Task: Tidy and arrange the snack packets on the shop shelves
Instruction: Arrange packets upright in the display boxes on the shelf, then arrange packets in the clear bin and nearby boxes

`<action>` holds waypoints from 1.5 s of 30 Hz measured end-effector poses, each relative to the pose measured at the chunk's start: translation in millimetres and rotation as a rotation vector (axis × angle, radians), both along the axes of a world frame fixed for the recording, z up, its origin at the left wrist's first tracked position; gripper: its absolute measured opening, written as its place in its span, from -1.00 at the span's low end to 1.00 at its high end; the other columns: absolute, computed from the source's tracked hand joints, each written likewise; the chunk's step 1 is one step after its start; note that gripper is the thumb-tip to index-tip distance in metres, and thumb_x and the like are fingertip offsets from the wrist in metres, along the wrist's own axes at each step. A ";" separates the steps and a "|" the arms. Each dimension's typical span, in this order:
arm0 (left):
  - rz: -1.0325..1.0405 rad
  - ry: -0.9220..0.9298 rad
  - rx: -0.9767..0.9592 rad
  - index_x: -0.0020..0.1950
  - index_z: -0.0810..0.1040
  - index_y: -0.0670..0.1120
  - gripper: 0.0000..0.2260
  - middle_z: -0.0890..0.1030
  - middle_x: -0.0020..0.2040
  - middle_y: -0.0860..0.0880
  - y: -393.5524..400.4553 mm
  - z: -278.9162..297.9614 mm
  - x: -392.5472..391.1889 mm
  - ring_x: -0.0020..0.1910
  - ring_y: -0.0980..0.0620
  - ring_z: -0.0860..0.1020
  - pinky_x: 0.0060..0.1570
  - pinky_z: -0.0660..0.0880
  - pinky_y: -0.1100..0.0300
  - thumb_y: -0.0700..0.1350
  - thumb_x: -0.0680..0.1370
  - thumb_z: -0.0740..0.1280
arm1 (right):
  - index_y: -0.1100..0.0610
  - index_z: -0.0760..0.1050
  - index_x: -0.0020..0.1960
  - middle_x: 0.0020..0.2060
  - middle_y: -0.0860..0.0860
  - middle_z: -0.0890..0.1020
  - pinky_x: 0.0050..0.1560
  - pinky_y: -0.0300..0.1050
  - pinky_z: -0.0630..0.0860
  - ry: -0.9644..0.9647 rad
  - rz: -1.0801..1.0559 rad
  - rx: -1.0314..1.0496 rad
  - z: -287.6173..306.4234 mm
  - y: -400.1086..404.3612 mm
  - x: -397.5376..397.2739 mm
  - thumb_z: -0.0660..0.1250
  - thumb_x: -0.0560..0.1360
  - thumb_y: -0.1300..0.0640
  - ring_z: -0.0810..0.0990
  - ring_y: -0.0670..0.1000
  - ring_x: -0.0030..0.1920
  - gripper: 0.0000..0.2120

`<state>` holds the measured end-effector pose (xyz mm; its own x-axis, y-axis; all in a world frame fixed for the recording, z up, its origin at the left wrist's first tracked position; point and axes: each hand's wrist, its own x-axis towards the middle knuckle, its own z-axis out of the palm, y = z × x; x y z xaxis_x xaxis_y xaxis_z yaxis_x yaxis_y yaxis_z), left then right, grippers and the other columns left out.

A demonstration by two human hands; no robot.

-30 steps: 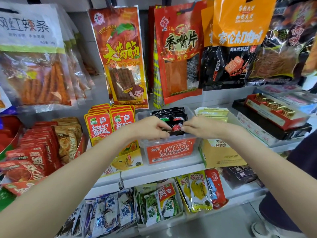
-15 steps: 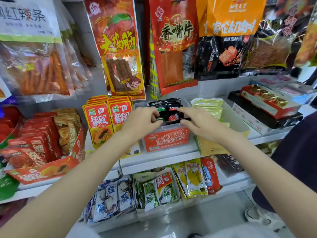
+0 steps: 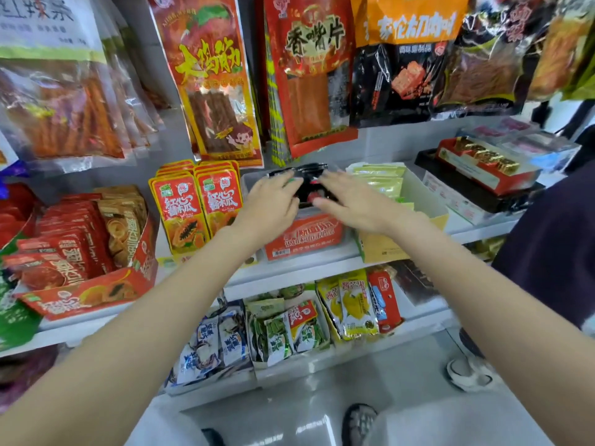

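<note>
Small black snack packets (image 3: pixel 309 187) stand in a clear plastic tub with an orange label (image 3: pixel 305 237) on the middle shelf. My left hand (image 3: pixel 269 205) lies over the left side of the packets, fingers stretched forward and touching them. My right hand (image 3: pixel 351 203) covers their right side the same way, fingers straight. Both hands are blurred, and they hide most of the packets and the tub's top rim.
Red papaya packets (image 3: pixel 199 208) stand left of the tub and a box of pale green packets (image 3: pixel 380 182) right of it. Large bags (image 3: pixel 215 79) hang above. Lower shelf packets (image 3: pixel 287 330) sit below. A person in dark clothes (image 3: pixel 554 246) stands at right.
Both hands had their fingers curled on the black packets; now the fingers are straightened and rest over them. The view has drawn back a little from the shelf.
</note>
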<state>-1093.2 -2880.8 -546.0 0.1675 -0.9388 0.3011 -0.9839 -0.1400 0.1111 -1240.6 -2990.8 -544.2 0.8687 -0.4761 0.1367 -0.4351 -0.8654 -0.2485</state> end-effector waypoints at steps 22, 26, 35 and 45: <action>0.207 0.733 0.335 0.11 0.51 -0.29 -0.79 0.57 0.06 -0.26 -4.8 -240.7 -92.4 0.04 -0.18 0.51 -0.28 0.20 0.22 -0.26 0.55 0.19 | 0.11 0.06 0.50 0.38 0.26 0.26 0.28 -0.06 0.33 0.030 -0.348 0.604 -259.5 11.2 -58.1 0.34 0.48 0.05 0.36 0.24 0.32 -0.29; 0.348 0.830 0.194 0.24 0.42 -0.21 -0.69 0.54 0.16 -0.21 -7.9 -253.9 -88.4 0.16 -0.16 0.50 0.02 0.42 0.17 -0.14 0.53 0.28 | 0.17 0.05 0.49 0.40 0.20 0.25 0.28 -0.04 0.32 -0.129 -0.364 0.588 -269.8 29.9 -59.8 0.35 0.47 0.07 0.31 0.17 0.37 -0.28; 0.425 0.537 0.232 0.45 0.17 -0.09 -0.40 0.14 0.44 -0.24 -35.6 -239.1 -121.6 0.42 -0.26 0.09 0.35 0.16 -0.08 0.13 0.52 0.26 | 0.30 0.35 0.23 0.19 0.26 0.42 0.21 0.09 0.38 0.032 -0.746 0.437 -259.1 -15.3 -93.4 0.37 0.44 -0.01 0.39 0.25 0.21 -0.48; 0.381 0.282 0.560 0.45 0.14 -0.17 -0.28 0.16 0.45 -0.27 -60.6 -248.2 -127.1 0.42 -0.29 0.11 0.33 0.18 -0.15 0.25 0.48 0.24 | 0.31 0.35 0.12 -0.02 0.16 0.54 -0.24 -0.32 0.23 -0.632 -0.881 0.414 -233.5 1.2 -114.7 0.20 0.52 0.35 0.47 0.07 -0.11 -0.81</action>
